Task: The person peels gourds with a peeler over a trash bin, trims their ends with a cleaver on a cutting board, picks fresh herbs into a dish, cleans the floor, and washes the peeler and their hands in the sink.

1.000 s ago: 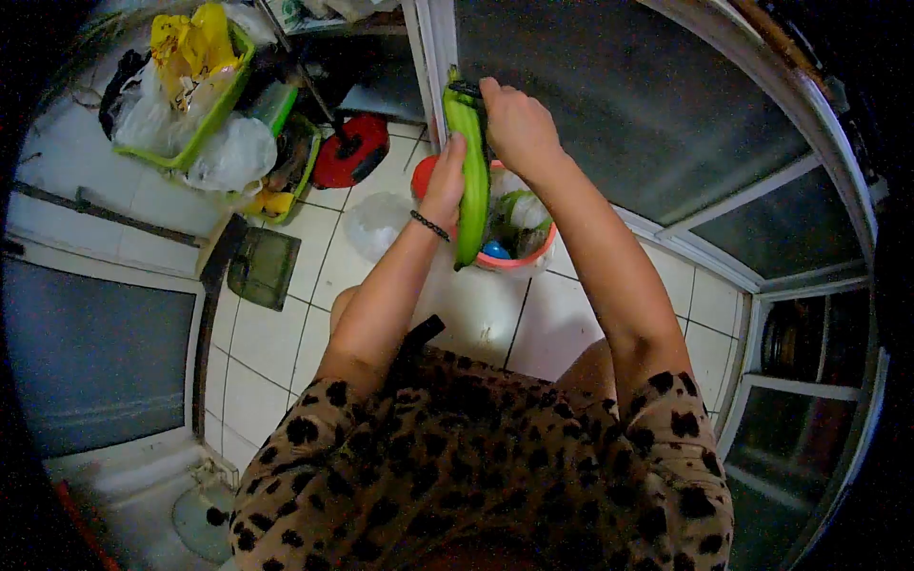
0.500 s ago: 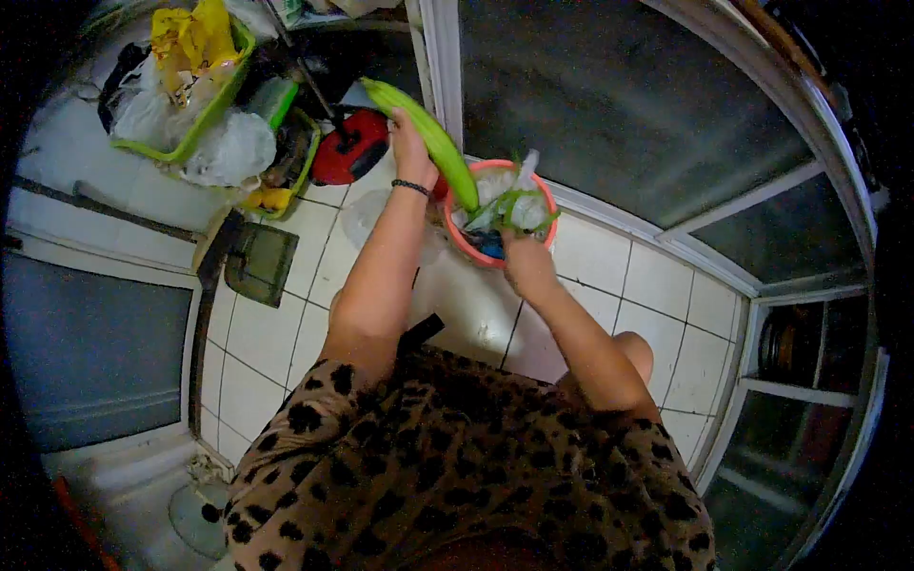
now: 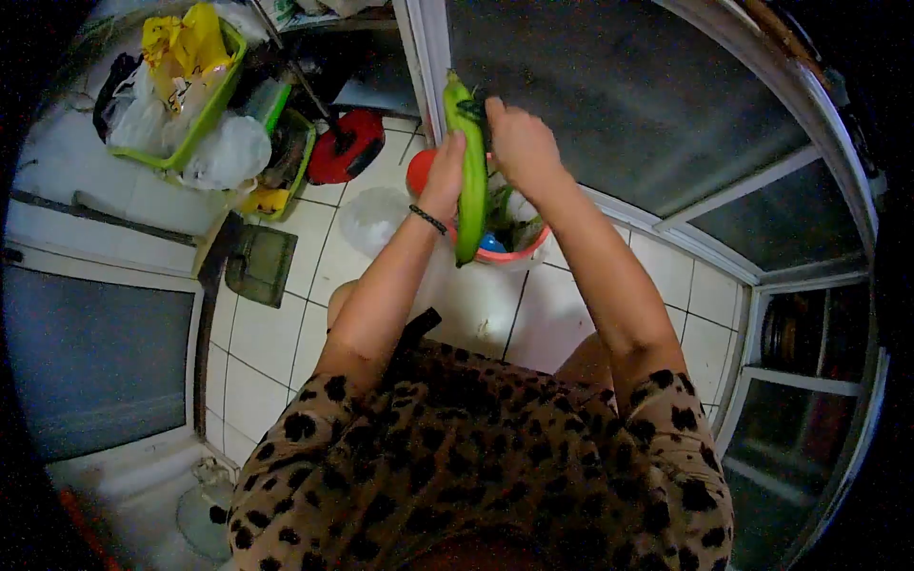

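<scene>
Upright over a coral-rimmed bin (image 3: 519, 255) stands a long green gourd (image 3: 471, 190), its stem end pointing away from me. My left hand (image 3: 446, 179) is closed round its left side. A dark hand tool, apparently a peeler (image 3: 470, 108), rests against the upper part of the gourd. My right hand (image 3: 524, 150) grips that peeler, and its fingers partly hide it. Inside the bin, below my right hand, lie green peelings (image 3: 514, 211), plastic and something blue (image 3: 491, 244).
A red floor-cleaning head (image 3: 347, 147) on a pole stands left of the bin, near a clear plastic bag (image 3: 373, 221) on the tiles. Farther left is a green basket (image 3: 181, 157) of plastic bags. A framed glass door (image 3: 619, 105) rises behind the bin.
The gourd has swung from a leftward tilt to nearly upright and moved right. My right hand has risen from the bin's rim to the gourd's upper end, bringing the peeler with it.
</scene>
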`<state>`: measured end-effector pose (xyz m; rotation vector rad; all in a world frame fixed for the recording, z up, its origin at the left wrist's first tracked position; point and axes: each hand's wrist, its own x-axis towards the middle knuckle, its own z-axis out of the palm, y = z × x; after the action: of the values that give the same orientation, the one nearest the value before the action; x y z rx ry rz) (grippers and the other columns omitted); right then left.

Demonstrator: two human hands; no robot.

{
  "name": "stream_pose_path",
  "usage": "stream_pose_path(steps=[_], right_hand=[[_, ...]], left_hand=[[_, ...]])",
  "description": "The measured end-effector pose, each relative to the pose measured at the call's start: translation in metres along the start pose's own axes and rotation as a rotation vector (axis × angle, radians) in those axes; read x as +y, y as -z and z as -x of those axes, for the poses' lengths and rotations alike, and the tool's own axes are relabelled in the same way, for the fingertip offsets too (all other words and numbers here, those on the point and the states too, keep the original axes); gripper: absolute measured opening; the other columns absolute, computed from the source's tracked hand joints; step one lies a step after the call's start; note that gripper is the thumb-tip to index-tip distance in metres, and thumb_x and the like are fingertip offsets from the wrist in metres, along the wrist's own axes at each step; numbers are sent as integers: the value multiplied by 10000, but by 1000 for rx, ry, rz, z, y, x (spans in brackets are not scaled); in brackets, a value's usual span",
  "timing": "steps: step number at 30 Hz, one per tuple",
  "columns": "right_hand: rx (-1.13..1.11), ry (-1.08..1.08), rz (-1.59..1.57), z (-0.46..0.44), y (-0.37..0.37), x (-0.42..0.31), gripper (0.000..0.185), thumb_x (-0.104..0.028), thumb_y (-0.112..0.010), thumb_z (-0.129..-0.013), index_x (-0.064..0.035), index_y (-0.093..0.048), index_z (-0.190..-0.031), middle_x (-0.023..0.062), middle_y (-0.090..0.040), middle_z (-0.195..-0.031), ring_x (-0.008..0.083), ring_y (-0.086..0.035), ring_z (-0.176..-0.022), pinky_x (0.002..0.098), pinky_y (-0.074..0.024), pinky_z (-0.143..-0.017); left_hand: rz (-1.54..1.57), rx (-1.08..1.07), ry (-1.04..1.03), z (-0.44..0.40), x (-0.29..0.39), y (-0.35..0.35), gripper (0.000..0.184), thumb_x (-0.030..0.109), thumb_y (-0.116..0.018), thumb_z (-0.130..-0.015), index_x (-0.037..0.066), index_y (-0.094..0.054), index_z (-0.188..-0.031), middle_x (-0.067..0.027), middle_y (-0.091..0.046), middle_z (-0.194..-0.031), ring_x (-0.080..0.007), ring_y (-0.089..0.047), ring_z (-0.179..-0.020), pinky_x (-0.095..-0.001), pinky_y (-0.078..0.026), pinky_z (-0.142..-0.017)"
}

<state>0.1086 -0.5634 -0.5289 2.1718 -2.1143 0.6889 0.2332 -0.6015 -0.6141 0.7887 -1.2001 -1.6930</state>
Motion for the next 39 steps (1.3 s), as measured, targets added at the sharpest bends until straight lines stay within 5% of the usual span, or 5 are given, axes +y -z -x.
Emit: stream_pose_path(steps=[7,10,17,26,39], right_hand=[[-192,-5,18,119,-70,-10,260,-58,-458,-797,2,-468,-1050,221,-605,-824,354,-623,-671,440,-505,-576],[-378,-82,-22,137,-95,9,282,-61,-456,-798,-1,-469,-1073,234,-604,-828,367,-621,-715,455,-504,-620],[-46,-179,-395,54,-28,26,287,-91,-472,-852,0,-477,-1123,263,-593,-884,447,-563,-834,473,-460,-709],[56,53,-147,1,0,1,319,-28,-461,-785,13,-495,-1099,265,-591,-932,416,-586,-828,461,-481,-701],[-451,-67,28,139,-103,9,334,-27,-457,-785,-6,-482,-1118,227,-600,-925,361,-623,-765,434,-510,-647]], left_hand=[[190,363,-176,-43,10,30,403,422,-359,-951,57,-476,-1075,-71,-524,-857,-195,-537,-741,-313,-458,-656],[357,341,-213,-44,7,34,403,437,-360,-948,64,-478,-1045,-75,-529,-845,-194,-539,-720,-319,-463,-634],[167,91,32,-12,2,25,439,488,-367,-930,74,-479,-1024,-64,-539,-828,-152,-541,-726,-288,-456,-614],[0,50,13,-9,-5,8,458,468,-357,-941,56,-500,-1081,-45,-539,-907,-138,-521,-776,-277,-440,-664],[247,284,-115,-54,-12,45,449,462,-379,-936,59,-469,-1112,-61,-519,-901,-166,-519,-781,-307,-452,-683]])
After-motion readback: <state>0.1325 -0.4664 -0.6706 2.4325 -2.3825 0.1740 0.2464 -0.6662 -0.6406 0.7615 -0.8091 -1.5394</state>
